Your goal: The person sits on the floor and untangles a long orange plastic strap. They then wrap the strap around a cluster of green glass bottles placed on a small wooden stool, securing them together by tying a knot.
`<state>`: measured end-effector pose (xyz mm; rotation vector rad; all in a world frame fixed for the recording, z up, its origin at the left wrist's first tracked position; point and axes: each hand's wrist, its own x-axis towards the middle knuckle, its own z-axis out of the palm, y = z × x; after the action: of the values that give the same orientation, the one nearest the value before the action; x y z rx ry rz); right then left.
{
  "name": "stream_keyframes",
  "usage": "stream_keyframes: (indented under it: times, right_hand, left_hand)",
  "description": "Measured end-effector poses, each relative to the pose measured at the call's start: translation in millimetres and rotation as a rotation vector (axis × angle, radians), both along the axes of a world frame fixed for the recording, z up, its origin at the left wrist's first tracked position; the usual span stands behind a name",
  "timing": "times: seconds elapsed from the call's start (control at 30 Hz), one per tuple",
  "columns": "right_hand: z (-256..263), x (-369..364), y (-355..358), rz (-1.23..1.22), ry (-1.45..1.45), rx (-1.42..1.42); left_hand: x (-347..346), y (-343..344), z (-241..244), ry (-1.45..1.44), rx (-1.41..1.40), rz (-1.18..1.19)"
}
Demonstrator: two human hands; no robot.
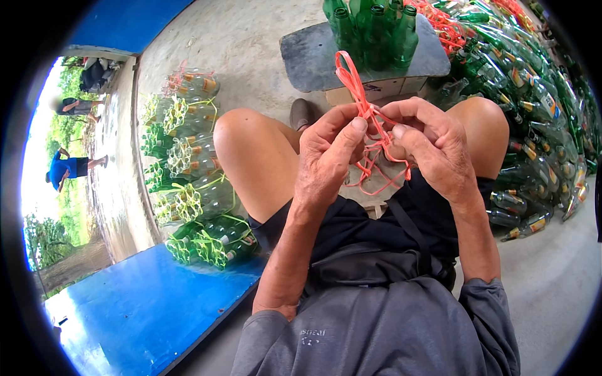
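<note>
Between my raised knees, a bundle of red plastic twine [362, 96] is looped and knotted. My left hand [331, 148] pinches it near the knot with thumb and fingers. With thumb and forefinger, my right hand [430, 145] grips strands of the same twine just right of the knot. A long loop sticks up above the hands, and loose, tangled ends hang below them. Just beyond, several green glass bottles [377, 37] stand upright on a dark grey board [305, 58]. A cardboard box [404, 87] shows under the board's near edge.
Loose glass bottles [531, 122] form a large heap at right, with more red twine [439, 28] on it. Bottle bundles tied with yellow-green twine [188, 202] line the floor at left beside a blue panel [155, 301]. Two people, one in a blue shirt [68, 168], are outside.
</note>
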<state>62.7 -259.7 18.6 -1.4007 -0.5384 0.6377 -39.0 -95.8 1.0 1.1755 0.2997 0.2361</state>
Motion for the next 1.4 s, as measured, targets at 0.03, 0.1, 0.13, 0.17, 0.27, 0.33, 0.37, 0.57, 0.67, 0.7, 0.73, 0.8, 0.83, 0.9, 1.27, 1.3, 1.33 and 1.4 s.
stream_keyframes:
  times: [0.03,0.1,0.13,0.17,0.27,0.33,0.37,0.57,0.67,0.7,0.73,0.8,0.83,0.9,1.27,1.3,1.33,1.4]
  right_hand:
    - [-2,0,0,-0.008,-0.008,-0.007]
    - [-4,-1,-2,-0.018,-0.042,-0.044]
    - [-4,-1,-2,-0.023,-0.060,-0.061]
    - [-6,-2,-3,-0.025,-0.050,-0.057]
    - [-8,-3,-7,-0.037,-0.036,-0.047]
    - [-11,-4,-9,-0.040,-0.033,-0.039]
    - [-12,-5,-10,-0.040,-0.037,-0.045]
    - [-12,-13,-18,-0.023,0.001,-0.079]
    - [-8,-18,-22,-0.018,0.034,-0.087]
    - [-10,-19,-23,-0.020,0.026,-0.085]
    - [-12,-20,-24,-0.022,0.019,-0.083]
    - [-19,-20,-28,-0.012,-0.050,-0.094]
    - [-21,-21,-30,-0.006,-0.085,-0.100]
    - [-15,-24,-33,0.000,-0.094,-0.141]
    - [-17,-21,-63,0.002,-0.017,-0.146]
    - [-13,-17,-68,0.005,0.003,-0.126]
    - [-11,-13,-75,0.008,0.024,-0.106]
    - [-1,-10,-85,-0.004,0.076,-0.057]
  left_hand:
    - [0,0,-1,-0.009,-0.005,-0.007]
    - [0,-4,4,0.015,-0.033,0.025]
    - [0,-5,5,0.027,-0.046,0.042]
    - [-1,-4,5,0.028,-0.051,0.043]
    - [-1,-1,3,0.022,-0.076,0.043]
    - [0,0,3,0.017,-0.101,0.054]
    - [0,-1,2,0.006,-0.122,0.056]
    - [1,0,2,-0.002,-0.181,0.089]
    - [1,-1,3,0.001,-0.203,0.106]
    - [2,-1,4,0.003,-0.207,0.117]
    - [2,-2,5,0.005,-0.211,0.128]
    - [2,-2,5,0.015,-0.205,0.147]
    - [2,-2,4,0.020,-0.202,0.156]
    - [2,-1,3,-0.006,-0.228,0.161]
    - [1,9,-10,-0.072,-0.245,0.163]
    - [0,11,-13,-0.077,-0.245,0.161]
    - [0,12,-14,-0.083,-0.244,0.159]
    - [-1,12,-14,-0.071,-0.254,0.172]
